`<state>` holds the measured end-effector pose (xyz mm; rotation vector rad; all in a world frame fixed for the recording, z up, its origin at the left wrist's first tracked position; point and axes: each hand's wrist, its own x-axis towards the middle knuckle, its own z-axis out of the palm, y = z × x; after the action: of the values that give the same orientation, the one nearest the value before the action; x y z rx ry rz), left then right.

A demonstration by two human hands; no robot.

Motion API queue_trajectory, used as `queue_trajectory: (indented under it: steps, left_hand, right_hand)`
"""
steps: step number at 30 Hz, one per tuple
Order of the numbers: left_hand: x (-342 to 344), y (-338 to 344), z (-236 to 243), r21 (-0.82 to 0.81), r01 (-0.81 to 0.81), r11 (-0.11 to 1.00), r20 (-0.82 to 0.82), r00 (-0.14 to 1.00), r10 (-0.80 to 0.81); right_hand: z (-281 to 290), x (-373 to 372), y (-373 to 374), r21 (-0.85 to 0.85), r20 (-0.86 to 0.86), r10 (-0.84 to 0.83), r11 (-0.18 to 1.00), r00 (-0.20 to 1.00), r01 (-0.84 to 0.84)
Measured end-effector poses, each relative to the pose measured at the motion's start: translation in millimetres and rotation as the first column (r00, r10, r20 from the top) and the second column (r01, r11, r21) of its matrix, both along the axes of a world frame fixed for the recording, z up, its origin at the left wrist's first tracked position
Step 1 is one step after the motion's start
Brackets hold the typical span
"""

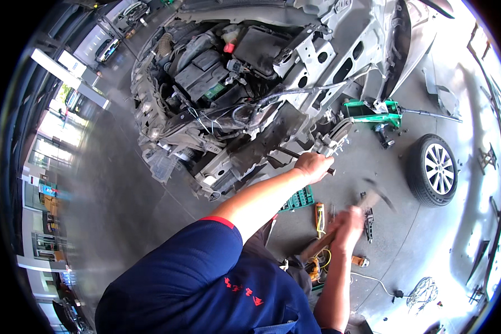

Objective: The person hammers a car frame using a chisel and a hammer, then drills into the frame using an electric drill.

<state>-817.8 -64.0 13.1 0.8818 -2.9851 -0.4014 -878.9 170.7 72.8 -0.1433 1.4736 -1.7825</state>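
My left hand (313,166) grips a dark metal rod (286,151), like a chisel, whose tip reaches the torn metal (273,136) at the damaged car's stripped front (200,75). My right hand (348,228) is closed on the wooden handle of a hammer (377,195), whose head is blurred by motion, below and right of my left hand. The car's engine bay is exposed, with bent panels and loose wires.
A green floor jack (373,114) stands by the car, and a detached wheel (433,170) lies at the right. A green tool case (298,197), yellow tools (319,217), scattered parts and a coiled cable (422,292) are on the floor (389,245).
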Motion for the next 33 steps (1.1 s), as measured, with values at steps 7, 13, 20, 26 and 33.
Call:
queue_trajectory:
  steps: [7, 13, 20, 26, 33]
  left_hand:
    - [7, -4, -7, -0.038, 0.006, 0.999, -0.129, 0.992, -0.011]
    - [3, -5, 12, 0.198, -0.061, 0.978, 0.053, 0.997, 0.052]
    - [5, -3, -10, -0.102, -0.036, 0.994, -0.218, 0.976, 0.013]
    - [13, -4, -4, -0.031, -0.029, 0.999, -0.066, 0.997, 0.027]
    - [13, -9, -6, 0.102, -0.036, 0.994, -0.012, 0.999, 0.037]
  right_hand:
    - [8, -19, 9, -0.048, 0.138, -0.141, 0.988, 0.98, 0.149]
    - [1, 10, -7, 0.102, 0.24, 0.228, 0.961, 0.944, -0.258]
    - [-7, 22, -12, -0.068, 0.112, -0.1, 0.992, 0.989, 0.108]
    - [-1, 2, -1, 0.045, 0.119, 0.09, 0.994, 0.989, -0.096]
    - [-12, 12, 4, 0.069, 0.223, 0.265, 0.956, 0.938, -0.286]
